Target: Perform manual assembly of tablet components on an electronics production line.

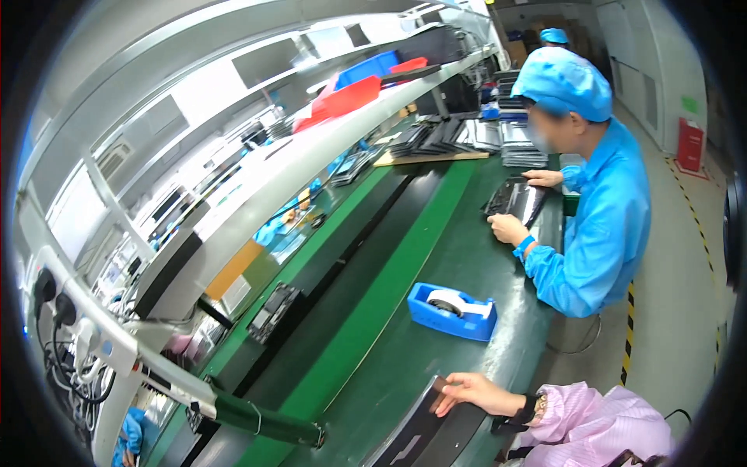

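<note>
At the lower right, my right hand [484, 394] comes out of a pink sleeve with a dark band at the wrist. Its fingers are closed on the upper corner of a flat black panel [426, 433], which is tilted up from the green bench. The panel has a shiny edge and a pale patch; its lower part runs out of the picture. My left hand is outside the picture. Beyond my right hand, a blue tape dispenser [451, 313] with a roll in it stands on the bench.
A co-worker in blue [603, 210] handles a dark panel [515, 199] farther along the green bench [389, 381]. Stacks of flat parts [523, 144] stand behind. A conveyor carries a black device [274, 313]. A shelf [257, 187] and a green-wrapped post [268, 424] rise at left.
</note>
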A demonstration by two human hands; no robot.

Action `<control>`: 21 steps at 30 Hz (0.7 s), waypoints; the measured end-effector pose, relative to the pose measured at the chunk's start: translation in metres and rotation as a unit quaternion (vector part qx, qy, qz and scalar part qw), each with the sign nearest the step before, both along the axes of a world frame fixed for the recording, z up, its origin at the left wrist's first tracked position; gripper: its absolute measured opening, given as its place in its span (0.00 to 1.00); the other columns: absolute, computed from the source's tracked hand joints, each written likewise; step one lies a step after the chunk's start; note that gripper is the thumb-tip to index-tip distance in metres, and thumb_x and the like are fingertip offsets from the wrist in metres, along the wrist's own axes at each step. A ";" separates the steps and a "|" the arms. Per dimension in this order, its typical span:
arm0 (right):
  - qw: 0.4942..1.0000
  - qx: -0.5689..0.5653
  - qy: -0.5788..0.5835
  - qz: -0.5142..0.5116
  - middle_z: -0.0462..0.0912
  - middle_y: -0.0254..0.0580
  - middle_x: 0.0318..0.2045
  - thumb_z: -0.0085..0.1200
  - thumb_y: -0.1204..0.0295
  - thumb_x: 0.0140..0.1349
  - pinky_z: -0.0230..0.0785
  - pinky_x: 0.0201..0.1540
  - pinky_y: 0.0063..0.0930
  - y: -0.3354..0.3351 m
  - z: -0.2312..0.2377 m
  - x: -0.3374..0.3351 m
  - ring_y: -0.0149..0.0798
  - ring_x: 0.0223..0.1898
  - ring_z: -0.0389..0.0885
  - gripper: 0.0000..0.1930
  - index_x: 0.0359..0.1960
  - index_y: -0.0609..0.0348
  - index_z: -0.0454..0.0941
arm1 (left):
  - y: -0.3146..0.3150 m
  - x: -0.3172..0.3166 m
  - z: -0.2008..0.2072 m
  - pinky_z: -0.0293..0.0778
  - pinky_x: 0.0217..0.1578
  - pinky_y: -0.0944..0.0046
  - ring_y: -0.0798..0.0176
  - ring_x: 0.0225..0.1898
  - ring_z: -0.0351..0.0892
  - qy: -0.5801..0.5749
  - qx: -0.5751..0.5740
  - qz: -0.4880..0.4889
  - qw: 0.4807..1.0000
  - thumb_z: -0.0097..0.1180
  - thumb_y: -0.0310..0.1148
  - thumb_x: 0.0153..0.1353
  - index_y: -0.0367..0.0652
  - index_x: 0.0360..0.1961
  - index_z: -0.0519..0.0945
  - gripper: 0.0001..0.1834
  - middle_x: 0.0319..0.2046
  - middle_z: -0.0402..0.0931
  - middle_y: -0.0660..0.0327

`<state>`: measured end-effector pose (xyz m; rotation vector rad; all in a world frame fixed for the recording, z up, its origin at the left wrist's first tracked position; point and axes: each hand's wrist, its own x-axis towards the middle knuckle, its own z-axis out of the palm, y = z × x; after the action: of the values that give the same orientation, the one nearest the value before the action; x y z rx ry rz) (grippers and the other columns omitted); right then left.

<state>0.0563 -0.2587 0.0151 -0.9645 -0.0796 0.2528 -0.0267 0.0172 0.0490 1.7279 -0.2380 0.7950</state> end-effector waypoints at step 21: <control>0.703 -0.556 -0.257 -0.361 0.79 0.42 0.32 0.52 0.69 0.60 0.68 0.35 0.31 -0.098 0.035 0.032 0.38 0.34 0.78 0.09 0.37 0.61 0.76 | -0.008 -0.016 0.001 0.61 0.54 0.59 0.59 0.42 0.75 0.247 0.011 0.024 0.969 0.50 0.33 0.61 0.36 0.40 0.82 0.14 0.37 0.81 0.53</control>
<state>0.0879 -0.3567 0.0501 -2.1778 -0.0461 -0.8349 -0.0432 0.0093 0.0498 1.8980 0.1361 0.3747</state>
